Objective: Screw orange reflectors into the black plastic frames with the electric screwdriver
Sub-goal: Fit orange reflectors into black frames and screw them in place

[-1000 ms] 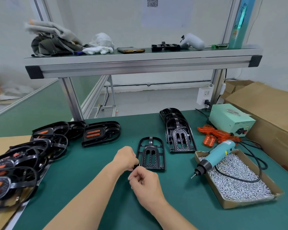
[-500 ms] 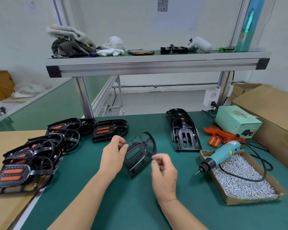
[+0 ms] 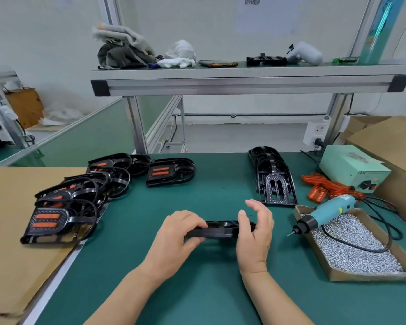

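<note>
A black plastic frame (image 3: 217,230) is held edge-on above the green table. My left hand (image 3: 179,233) grips its left end. My right hand (image 3: 254,227) is at its right end, thumb against the frame and fingers spread loosely above it. A stack of bare black frames (image 3: 275,184) lies behind on the right. Loose orange reflectors (image 3: 326,187) lie beside that stack. The teal electric screwdriver (image 3: 324,215) rests on the edge of a cardboard tray of screws (image 3: 359,245). Frames with orange reflectors fitted (image 3: 51,219) are piled on the left.
A pale green power box (image 3: 353,170) and cardboard boxes (image 3: 389,141) stand at the right. Brown cardboard (image 3: 14,207) covers the left table edge. A shelf (image 3: 249,78) overhead carries cloths, a phone and small tools. The screwdriver cable (image 3: 384,233) loops over the tray.
My left hand lifted the black frame off the table and turned it from flat to edge-on. My right hand moved up to its right end. The view shifted left.
</note>
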